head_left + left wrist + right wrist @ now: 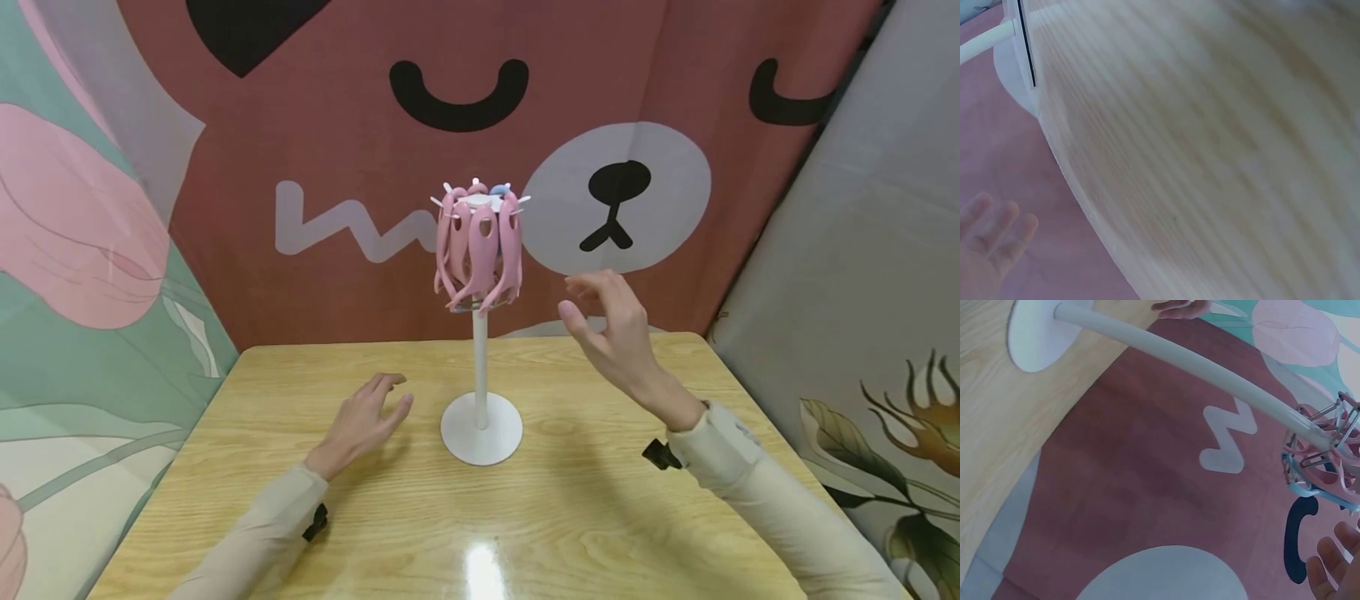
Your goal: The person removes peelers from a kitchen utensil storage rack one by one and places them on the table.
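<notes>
A white stand (481, 358) with a round base rises from the table and has prongs around its top. Several pink peelers (484, 250) hang from the prongs, their forked ends downward. A blue peeler (1319, 490) hangs among them, mostly hidden in the head view. My left hand (363, 423) is low over the table, left of the base, fingers loosely spread and holding nothing. Raised to the right of the peelers and apart from them is my right hand (617, 333), its fingers slightly bent and its grasp empty.
The stand is on a light wooden table (300, 400) with rounded far corners. Right behind the table hangs a reddish cloth (337, 150) printed with a bear face. Other printed cloths border the left and right sides.
</notes>
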